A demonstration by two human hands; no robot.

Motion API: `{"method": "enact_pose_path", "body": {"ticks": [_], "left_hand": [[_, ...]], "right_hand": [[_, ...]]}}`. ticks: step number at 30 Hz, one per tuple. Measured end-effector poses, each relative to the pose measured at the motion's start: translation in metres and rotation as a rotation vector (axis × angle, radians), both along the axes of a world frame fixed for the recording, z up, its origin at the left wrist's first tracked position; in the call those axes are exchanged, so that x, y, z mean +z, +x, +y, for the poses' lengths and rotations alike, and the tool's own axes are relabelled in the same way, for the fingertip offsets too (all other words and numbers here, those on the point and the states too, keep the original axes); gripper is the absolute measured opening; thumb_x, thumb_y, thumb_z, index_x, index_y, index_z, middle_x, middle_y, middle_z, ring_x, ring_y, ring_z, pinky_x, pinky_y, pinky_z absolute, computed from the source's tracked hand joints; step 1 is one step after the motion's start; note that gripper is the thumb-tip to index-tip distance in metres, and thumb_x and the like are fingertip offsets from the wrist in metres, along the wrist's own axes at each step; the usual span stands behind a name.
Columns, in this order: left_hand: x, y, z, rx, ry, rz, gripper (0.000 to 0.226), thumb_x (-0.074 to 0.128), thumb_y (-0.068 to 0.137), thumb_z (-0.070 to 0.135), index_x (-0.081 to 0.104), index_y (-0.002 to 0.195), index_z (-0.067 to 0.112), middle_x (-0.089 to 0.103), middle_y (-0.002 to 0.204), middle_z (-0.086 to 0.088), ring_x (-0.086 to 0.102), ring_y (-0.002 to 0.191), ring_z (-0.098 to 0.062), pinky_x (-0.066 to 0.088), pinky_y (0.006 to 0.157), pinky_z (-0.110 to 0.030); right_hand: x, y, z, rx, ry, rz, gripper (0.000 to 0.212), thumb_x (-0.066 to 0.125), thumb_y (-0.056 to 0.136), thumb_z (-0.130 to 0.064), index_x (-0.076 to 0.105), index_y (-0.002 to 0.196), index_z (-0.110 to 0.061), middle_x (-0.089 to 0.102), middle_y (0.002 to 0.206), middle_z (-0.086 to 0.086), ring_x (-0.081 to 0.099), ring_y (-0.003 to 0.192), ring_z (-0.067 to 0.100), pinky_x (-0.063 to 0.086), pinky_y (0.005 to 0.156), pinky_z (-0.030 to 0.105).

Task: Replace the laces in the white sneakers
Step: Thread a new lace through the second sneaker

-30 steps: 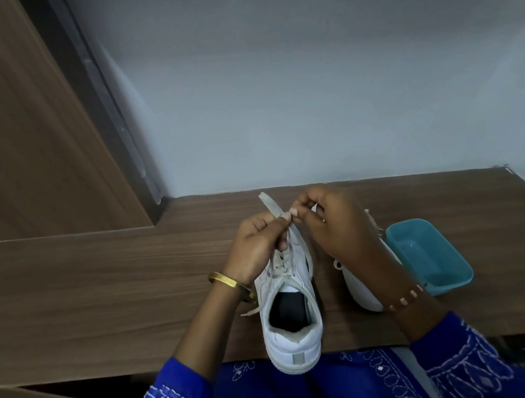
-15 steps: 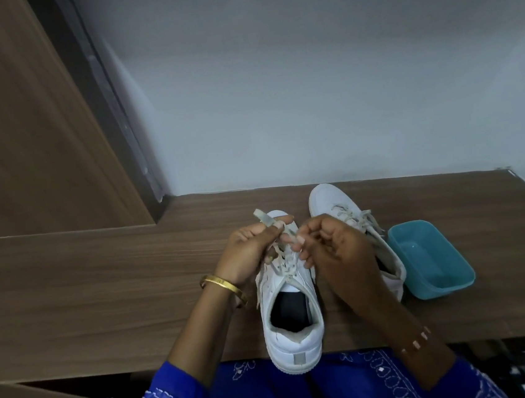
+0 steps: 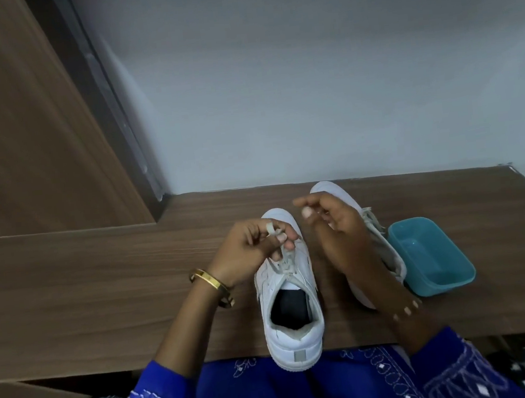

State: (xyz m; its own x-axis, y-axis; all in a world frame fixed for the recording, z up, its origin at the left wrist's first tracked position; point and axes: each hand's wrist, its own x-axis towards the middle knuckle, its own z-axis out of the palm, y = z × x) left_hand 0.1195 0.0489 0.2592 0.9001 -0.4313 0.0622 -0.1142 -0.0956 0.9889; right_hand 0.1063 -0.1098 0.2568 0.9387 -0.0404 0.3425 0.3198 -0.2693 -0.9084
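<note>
Wooden surface (image 3: 103, 296) against grey wall | near sneaker (image 3: 290, 309) at front edge, heel toward person | left hand (image 3: 250, 252) pinches lace (image 3: 281, 255), soft, limp, light: grip near tip | right hand (image 3: 332, 224) fingers loosely curled, seemingly empty | 2nd sneaker (image 3: 371, 226) behind it.

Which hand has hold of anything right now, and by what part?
The left hand pinches the lace of the near sneaker at its loose upper end, above the eyelets. The right hand appears to hold nothing.

Wood desk (image 3: 101, 280), grey wall (image 3: 307, 80), wood panel (image 3: 20, 127).
</note>
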Motion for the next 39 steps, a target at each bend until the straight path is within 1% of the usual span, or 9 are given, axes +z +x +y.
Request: {"method": "enact_pose_path", "body": {"ticks": [3,6,9,15,21,26,30,34,39], "left_hand": [[-0.002,-0.001,-0.001,0.023,0.053,-0.098,0.033,0.048,0.091,-0.006,0.066,0.077,0.018,0.063,0.066,0.006,0.053,0.054,-0.003,0.047,0.060,-0.016],[-0.012,0.002,0.002,0.078,0.230,-0.341,0.028,0.048,0.085,-0.006,0.069,0.082,0.013,0.062,0.072,0.007,0.055,0.063,-0.003,0.047,0.064,-0.018],[-0.023,0.002,0.001,0.146,0.387,-0.564,0.033,0.044,0.074,-0.008,0.069,0.085,0.010,0.065,0.077,0.001,0.055,0.074,-0.008,0.043,0.068,-0.018],[-0.030,0.000,-0.005,0.199,0.287,-0.656,0.030,0.046,0.068,-0.010,0.069,0.083,0.003,0.064,0.082,-0.002,0.055,0.080,-0.006,0.043,0.072,-0.011],[-0.033,0.002,-0.005,0.263,0.086,-0.444,0.030,0.054,0.076,-0.004,0.070,0.092,0.016,0.062,0.092,0.005,0.060,0.090,-0.005,0.049,0.083,-0.018],[-0.049,-0.006,0.003,0.413,-0.271,0.004,0.013,0.063,0.078,0.010,0.069,0.089,0.009,0.072,0.075,0.004,0.068,0.071,-0.010,0.054,0.064,-0.018],[-0.091,-0.013,0.026,0.480,-0.135,0.109,0.016,0.063,0.083,0.008,0.072,0.071,0.015,0.067,0.060,0.004,0.061,0.055,-0.007,0.048,0.051,-0.019],[-0.116,-0.019,0.045,0.546,0.064,0.158,0.035,0.052,0.086,-0.009,0.064,0.058,0.008,0.064,0.052,0.006,0.061,0.059,0.001,0.047,0.063,-0.013],[-0.127,-0.013,0.053,0.580,0.193,0.238,0.040,0.049,0.083,-0.018,0.063,0.057,0.008,0.062,0.048,0.007,0.059,0.054,-0.005,0.051,0.054,-0.014]], "right_hand": [[-0.001,0.010,0.002,0.290,0.311,0.397,0.022,0.039,0.097,-0.003,0.061,0.096,-0.002,0.065,0.067,0.001,0.065,0.065,0.012,0.052,0.067,0.023],[-0.011,0.010,0.000,0.343,0.241,0.504,0.024,0.041,0.096,-0.003,0.065,0.093,-0.005,0.067,0.081,0.012,0.064,0.077,0.024,0.051,0.077,0.038],[-0.015,0.009,-0.002,0.360,0.218,0.559,0.025,0.041,0.095,-0.001,0.065,0.100,-0.008,0.063,0.094,0.015,0.057,0.083,0.027,0.051,0.073,0.031],[-0.017,0.011,-0.003,0.449,0.210,0.634,0.038,0.037,0.093,0.007,0.064,0.099,-0.019,0.064,0.097,0.011,0.055,0.087,0.028,0.050,0.080,0.038],[-0.020,0.007,0.002,0.160,0.051,0.383,0.017,0.055,0.090,-0.004,0.066,0.080,-0.012,0.068,0.076,0.007,0.063,0.070,0.014,0.052,0.069,0.026],[-0.031,0.000,-0.009,-0.016,-0.137,0.299,0.015,0.060,0.086,-0.009,0.061,0.071,-0.011,0.056,0.059,0.001,0.049,0.054,0.002,0.042,0.057,0.013],[-0.048,-0.012,-0.027,-0.104,-0.198,0.350,0.016,0.055,0.085,-0.005,0.059,0.071,0.001,0.057,0.062,0.023,0.048,0.056,0.020,0.042,0.057,0.031],[-0.052,-0.018,-0.039,-0.264,-0.512,0.261,0.024,0.054,0.086,-0.009,0.057,0.063,-0.006,0.051,0.053,0.007,0.044,0.049,0.014,0.037,0.050,0.023],[-0.052,-0.012,-0.045,-0.374,-0.717,0.150,0.035,0.060,0.080,-0.011,0.042,0.050,-0.015,0.042,0.046,0.004,0.040,0.046,0.019,0.030,0.047,0.025]]}}
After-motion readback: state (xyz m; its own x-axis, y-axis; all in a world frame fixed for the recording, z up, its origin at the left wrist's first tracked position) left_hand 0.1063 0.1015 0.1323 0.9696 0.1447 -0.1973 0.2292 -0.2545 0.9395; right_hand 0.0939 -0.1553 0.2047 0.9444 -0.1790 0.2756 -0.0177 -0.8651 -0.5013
